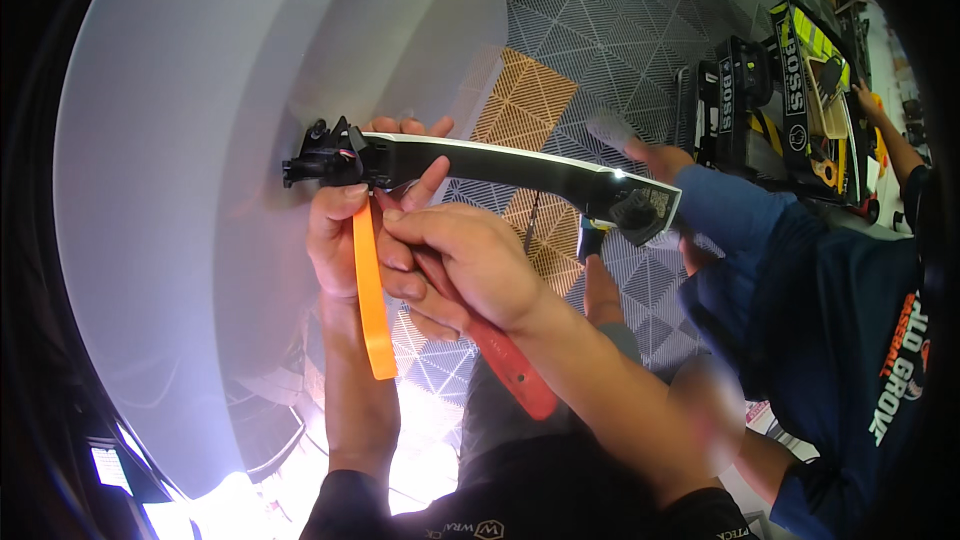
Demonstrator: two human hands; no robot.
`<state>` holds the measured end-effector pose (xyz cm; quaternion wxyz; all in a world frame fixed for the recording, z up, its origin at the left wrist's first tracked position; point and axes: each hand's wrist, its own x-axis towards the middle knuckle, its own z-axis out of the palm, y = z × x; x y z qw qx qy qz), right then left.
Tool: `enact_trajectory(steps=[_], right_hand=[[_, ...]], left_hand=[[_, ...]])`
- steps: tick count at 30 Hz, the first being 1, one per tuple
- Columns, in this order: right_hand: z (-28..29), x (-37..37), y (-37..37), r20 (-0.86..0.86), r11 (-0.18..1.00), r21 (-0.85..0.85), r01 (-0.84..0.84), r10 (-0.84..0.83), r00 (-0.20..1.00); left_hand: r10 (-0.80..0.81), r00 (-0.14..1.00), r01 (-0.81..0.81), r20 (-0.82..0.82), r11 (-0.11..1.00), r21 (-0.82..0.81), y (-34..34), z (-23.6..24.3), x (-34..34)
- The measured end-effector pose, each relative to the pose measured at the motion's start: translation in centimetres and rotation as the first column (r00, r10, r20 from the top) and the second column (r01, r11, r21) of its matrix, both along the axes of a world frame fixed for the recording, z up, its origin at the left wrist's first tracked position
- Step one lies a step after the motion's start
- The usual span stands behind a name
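A long, slightly curved car door handle (510,166), black with a white edge, stretches across the middle, with a black mechanism (335,155) at its left end beside the grey panel. My left hand (336,240) is closed around that end: the thumb presses near its lower side and fingers show behind it. From under this thumb an orange pry tool (372,310) hangs down; whether it is wedged in the handle is hidden. My right hand (480,260) grips a red pry tool (510,365), its tip against the underside of the handle near the mechanism.
A big grey car panel (200,190) fills the left. At the right, another person's hand (660,162) is close to the handle's far end. Tool bags (745,100) stand behind on grey floor tiles (620,10) with an orange-brown section (525,90).
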<state>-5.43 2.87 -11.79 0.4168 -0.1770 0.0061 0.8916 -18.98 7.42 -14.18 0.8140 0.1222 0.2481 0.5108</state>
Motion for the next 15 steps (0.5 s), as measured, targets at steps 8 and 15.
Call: enact_trajectory(steps=[8,15], right_hand=[[-1.5,0.5,0.9,-0.07,0.997,0.005,-0.075,0.075,0.995],[-1.2,-1.4,1.0,0.043,0.996,0.065,0.056,-0.058,0.997]], left_hand=[[-0.015,1.0,0.015,-0.015,0.999,0.029,-0.1,-0.4,0.0],[-0.016,0.992,0.029,-0.124,0.994,0.101,-0.1,-0.1,0.4]])
